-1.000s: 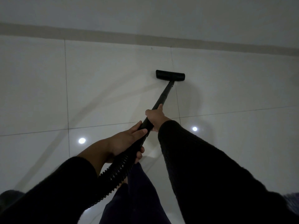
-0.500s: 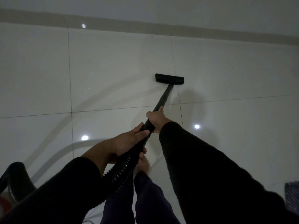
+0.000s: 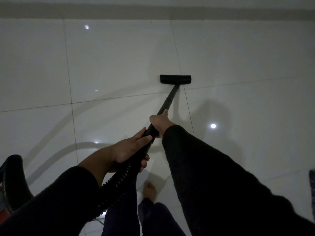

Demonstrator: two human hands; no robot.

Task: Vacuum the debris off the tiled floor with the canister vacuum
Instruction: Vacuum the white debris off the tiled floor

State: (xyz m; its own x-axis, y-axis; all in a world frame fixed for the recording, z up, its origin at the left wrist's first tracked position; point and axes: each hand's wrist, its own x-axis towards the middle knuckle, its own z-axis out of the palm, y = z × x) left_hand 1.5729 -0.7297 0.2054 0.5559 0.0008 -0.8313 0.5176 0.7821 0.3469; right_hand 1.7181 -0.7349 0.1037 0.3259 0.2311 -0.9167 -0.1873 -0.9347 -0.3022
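Black floor nozzle [image 3: 175, 79] lies flat on the tiled floor [image 3: 119, 65], near its far edge; both hands, left hand [image 3: 131, 148] and right hand [image 3: 159, 122], grip the wand [image 3: 167, 101]. We should keep it flat and stroke slowly.

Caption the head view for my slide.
Both hands, left and right, grip the black vacuum wand on glossy white tiles.

A grey baseboard strip [image 3: 153, 13] spans the top edge. Far below it, a dark patterned mat [image 3: 312, 184] pokes in at the right edge.
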